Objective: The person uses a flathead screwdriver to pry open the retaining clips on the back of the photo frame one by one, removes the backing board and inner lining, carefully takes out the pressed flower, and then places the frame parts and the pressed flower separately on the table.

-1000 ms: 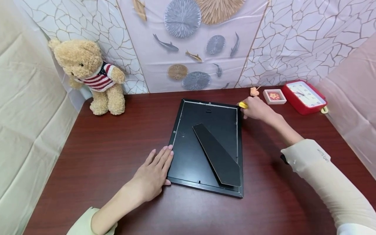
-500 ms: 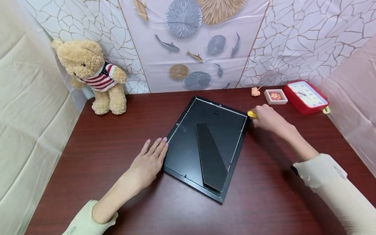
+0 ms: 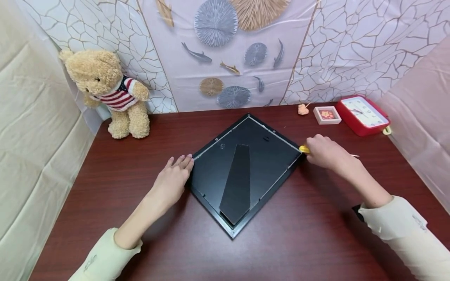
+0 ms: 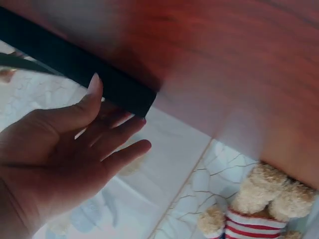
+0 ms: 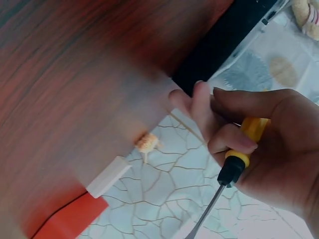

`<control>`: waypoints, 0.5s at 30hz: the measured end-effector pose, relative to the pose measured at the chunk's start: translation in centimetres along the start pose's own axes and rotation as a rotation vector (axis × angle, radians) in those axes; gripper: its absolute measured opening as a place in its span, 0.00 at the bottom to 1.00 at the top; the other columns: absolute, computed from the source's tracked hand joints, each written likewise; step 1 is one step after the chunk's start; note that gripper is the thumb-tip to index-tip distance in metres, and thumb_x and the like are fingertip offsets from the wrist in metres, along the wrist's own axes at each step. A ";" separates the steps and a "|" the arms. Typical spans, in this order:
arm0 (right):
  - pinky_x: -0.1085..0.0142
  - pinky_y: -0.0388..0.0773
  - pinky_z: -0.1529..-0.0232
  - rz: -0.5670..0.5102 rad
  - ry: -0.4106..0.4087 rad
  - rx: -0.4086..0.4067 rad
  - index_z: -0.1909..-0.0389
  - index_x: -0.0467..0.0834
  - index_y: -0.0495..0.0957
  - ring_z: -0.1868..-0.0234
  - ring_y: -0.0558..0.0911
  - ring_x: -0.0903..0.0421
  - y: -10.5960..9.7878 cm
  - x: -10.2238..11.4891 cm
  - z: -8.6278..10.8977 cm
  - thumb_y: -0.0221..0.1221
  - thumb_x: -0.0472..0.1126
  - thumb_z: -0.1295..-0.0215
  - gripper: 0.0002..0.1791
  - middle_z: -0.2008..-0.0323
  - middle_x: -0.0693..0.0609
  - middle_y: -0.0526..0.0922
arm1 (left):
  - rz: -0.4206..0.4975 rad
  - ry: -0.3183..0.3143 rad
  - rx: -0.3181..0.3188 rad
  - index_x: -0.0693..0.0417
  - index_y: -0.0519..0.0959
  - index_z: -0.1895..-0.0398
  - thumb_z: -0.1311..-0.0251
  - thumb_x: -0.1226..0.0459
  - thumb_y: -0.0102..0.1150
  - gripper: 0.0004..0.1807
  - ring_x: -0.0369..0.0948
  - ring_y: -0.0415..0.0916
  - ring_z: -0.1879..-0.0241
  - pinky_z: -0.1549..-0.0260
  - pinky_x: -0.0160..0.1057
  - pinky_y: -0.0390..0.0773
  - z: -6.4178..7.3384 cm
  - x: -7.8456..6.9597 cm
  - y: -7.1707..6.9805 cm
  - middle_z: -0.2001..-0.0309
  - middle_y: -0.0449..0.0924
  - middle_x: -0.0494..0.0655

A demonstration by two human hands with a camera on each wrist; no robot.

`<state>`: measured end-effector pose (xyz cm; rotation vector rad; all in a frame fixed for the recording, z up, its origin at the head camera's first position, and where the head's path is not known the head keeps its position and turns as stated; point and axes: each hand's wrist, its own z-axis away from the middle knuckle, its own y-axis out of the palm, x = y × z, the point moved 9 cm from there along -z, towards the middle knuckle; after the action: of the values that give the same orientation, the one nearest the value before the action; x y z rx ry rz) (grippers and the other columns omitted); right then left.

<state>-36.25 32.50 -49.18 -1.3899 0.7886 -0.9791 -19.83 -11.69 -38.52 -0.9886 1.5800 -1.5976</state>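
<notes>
Clockwise, as we look down on it, the picture frame (image 3: pixel 267 164) has turned since the earlier head view, and both our hands have shifted with its corners. Fingers of our left hand (image 3: pixel 172 181) lie nearly straight, touching the rim at the left corner, thumb against the side. Our right hand (image 3: pixel 325 151) curls its lower fingers round a screwdriver (image 5: pixel 232 169) and sets a fingertip against the opposite corner, the steel shaft pointing away from the frame.

So we have the frame lying on the counter (image 3: pixel 299 234) between the hands: rightward from the left fingers, leftward from the right ones. Neither hand is nearer, since both touch. Its long axis slants from near left to far right.

We judge it to be face down. Its back is a smooth, dark, flat panel inside a harder, glossier rim; the stand (image 3: pixel 237 183), a matt tapering strip, widens toward us. The screwdriver's handle is yellow with a black collar, probably plastic.

Farther out, on reddish wood grain, we find a small peach-coloured ornament (image 3: pixel 303 109), a pale square box (image 3: pixel 327 116), a red-cased clock (image 3: pixel 363 114) and a curly-furred teddy bear (image 3: pixel 114 97) in a striped knit.
</notes>
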 end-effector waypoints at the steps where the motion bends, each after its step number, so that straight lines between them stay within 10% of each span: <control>1: 0.56 0.78 0.78 0.003 -0.002 0.010 0.74 0.47 0.77 0.77 0.78 0.49 0.1 0.1 0.2 0.70 0.35 0.44 0.10 0.75 0.49 0.78 | 0.005 -0.017 -0.021 0.73 0.79 0.31 0.40 0.79 0.70 0.31 0.59 0.79 0.28 0.28 0.60 0.77 -0.2 0.4 0.1 0.28 0.79 0.66; 8: 0.54 0.78 0.75 0.037 0.001 0.093 0.72 0.48 0.77 0.75 0.78 0.52 -0.7 2.9 2.6 0.71 0.34 0.44 0.11 0.73 0.49 0.78 | 0.068 -0.154 -0.136 0.76 0.82 0.38 0.40 0.79 0.71 0.25 0.64 0.87 0.43 0.44 0.58 0.88 -1.7 3.2 0.0 0.36 0.83 0.72; 15: 0.51 0.87 0.67 0.019 0.006 0.242 0.63 0.34 0.83 0.70 0.81 0.49 -8.3 13.4 6.6 0.72 0.28 0.40 0.08 0.69 0.42 0.82 | 0.093 -0.246 -0.077 0.78 0.79 0.38 0.31 0.78 0.62 0.20 0.66 0.89 0.61 0.66 0.59 0.91 -3.1 4.5 0.9 0.45 0.85 0.72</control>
<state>-25.49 23.75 -39.22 -1.1688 0.6630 -1.0287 -24.79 -14.12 -39.06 -1.0911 1.5032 -1.3065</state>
